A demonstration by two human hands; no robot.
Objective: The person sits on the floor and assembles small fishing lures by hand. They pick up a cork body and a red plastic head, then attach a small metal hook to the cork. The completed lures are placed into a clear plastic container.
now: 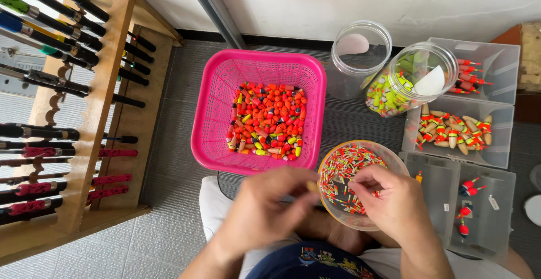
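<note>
Fingers [366, 188] of your right hand [394, 200] pinch among small floats in the bowl [332, 208] on your lap; your left hand [265, 206] nips something tiny (too small to tell) beside its rim, near the pink basket [217, 93].

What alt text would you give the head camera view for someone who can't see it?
A person's left hand and right hand pick at a clear bowl of small fishing floats on their lap. Ahead sit a pink basket of orange floats, two clear jars and compartment trays; a wooden rod rack stands left.
</note>
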